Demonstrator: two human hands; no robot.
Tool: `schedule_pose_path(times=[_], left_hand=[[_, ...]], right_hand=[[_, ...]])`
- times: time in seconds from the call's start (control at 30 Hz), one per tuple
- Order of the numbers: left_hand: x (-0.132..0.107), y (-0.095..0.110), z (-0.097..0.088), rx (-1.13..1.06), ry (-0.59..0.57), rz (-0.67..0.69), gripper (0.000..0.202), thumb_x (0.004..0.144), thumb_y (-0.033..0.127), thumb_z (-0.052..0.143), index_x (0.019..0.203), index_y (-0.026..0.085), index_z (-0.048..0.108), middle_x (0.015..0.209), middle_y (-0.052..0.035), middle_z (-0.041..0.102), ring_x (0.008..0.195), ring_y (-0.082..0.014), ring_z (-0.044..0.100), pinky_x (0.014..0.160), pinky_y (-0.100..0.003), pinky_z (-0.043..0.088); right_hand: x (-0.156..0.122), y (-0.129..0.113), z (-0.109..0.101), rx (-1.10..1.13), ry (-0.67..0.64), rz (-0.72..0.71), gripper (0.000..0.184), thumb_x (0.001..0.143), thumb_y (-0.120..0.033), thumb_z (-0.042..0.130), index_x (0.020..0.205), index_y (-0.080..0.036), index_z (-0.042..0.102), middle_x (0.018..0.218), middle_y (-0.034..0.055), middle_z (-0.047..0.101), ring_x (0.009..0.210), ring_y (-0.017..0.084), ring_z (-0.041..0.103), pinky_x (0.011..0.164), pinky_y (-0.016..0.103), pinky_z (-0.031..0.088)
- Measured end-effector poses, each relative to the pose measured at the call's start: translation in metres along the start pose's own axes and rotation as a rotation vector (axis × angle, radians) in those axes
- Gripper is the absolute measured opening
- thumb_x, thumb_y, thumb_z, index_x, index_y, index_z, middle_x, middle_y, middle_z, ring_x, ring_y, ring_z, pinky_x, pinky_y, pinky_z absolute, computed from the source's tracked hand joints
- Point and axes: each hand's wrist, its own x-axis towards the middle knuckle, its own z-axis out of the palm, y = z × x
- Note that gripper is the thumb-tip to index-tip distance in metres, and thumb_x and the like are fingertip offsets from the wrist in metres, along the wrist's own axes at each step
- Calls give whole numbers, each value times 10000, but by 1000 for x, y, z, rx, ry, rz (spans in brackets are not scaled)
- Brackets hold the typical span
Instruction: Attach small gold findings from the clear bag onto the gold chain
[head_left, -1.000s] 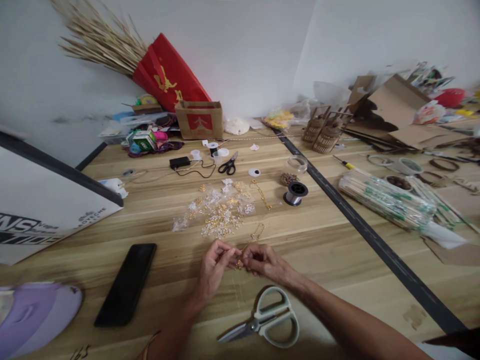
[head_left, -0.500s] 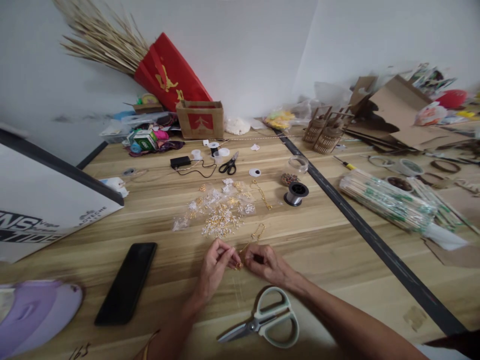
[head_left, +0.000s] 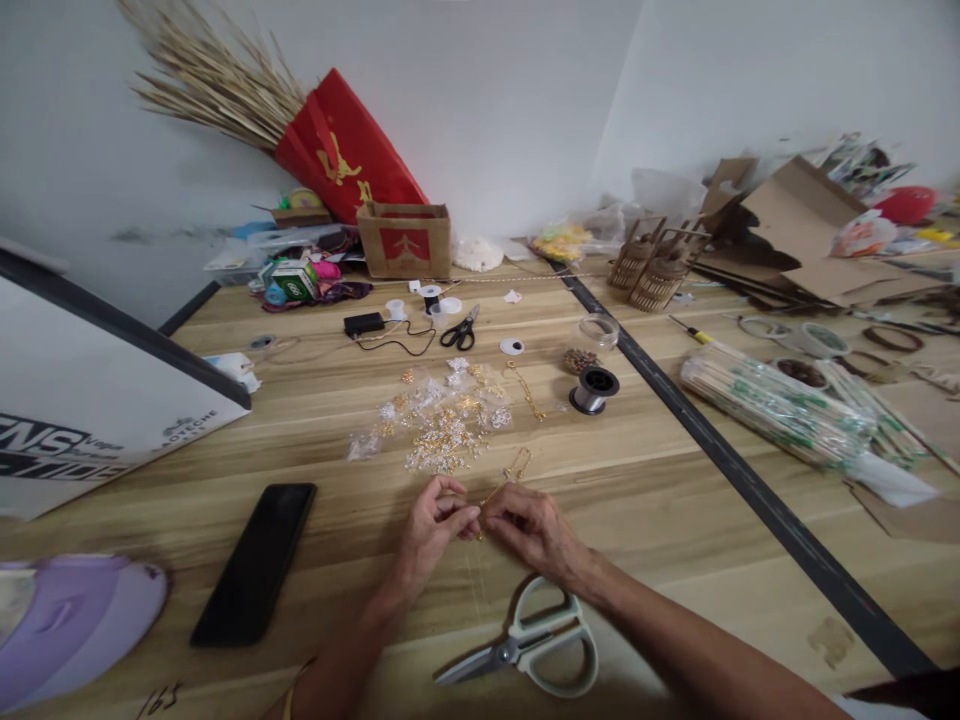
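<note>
1. Head view, own left hand (head_left: 429, 525): thumb and forefinger in a narrow pinch, a small gold piece (head_left: 480, 536) showing just under the tips. Partly hidden by my fingers; exact form too small to tell.

2. Own right hand (head_left: 541, 530): fingers bunched, tips narrow and pointing at my left thumb. Whether they close on the chain or on a finer strand, I cannot tell.

3. Gold chain (head_left: 511, 473): one, slender. Runs from between my fingertips up and away, its far end loosely curved on the counter (head_left: 360, 590).

4. Change noted: half a second ago a clear gap lay between my hands; now my right fingertips have come back in, nearly meeting the left. Less of the gold piece shows.

5. Bearing on the work: I judge both hands to be engaged at one spot again, in fine fingertip handling at the chain's near end. No joining can be made out.

6. Surroundings, unmoved: loose gold and silver findings (head_left: 442, 445) beyond my hands; second gold chain (head_left: 532, 403) near the wire spool (head_left: 592, 398); pale-handled scissors (head_left: 521, 645) lying nearest me, untouched.
</note>
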Motion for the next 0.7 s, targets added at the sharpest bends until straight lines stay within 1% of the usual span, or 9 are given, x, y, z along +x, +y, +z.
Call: schedule_pose_path(times=[0.17,0.3,0.43,0.57,0.7], left_hand=[[2,-3,-2,28,-17,-2,243,590,307,743,618,138,570,506,7,616,482,-108,548,518,-221,436],[3,-4,-3,40,-10,4,227,586,320,747,605,130,623,505,6,614,486,-110,542,521,-224,437],[3,-3,-3,28,-4,-7,222,578,316,750,587,129,630,494,5,608,482,-106,531,519,-220,429],[2,-1,-4,18,-52,-34,226,590,327,743,585,129,634,502,-7,617,489,-112,537,534,-228,428],[1,0,-4,11,-105,-37,222,604,327,735,592,127,641,513,-12,621,497,-113,537,541,-230,425]], right_hand=[[-3,1,0,-64,2,-107,208,932,-227,442,827,-171,612,786,49,601,723,135,563,666,231,437],[-8,2,0,-311,-32,-173,207,943,-215,413,896,-174,610,840,56,568,733,130,554,635,214,428],[-11,2,0,-505,-57,-236,218,945,-197,389,929,-175,605,814,50,541,720,131,539,580,201,392],[-11,1,-1,-577,-47,-273,219,943,-193,378,909,-172,593,795,47,524,680,124,526,537,193,369],[-10,0,-3,-580,-60,-273,187,927,-174,396,901,-168,581,824,54,533,694,131,535,535,193,380]])
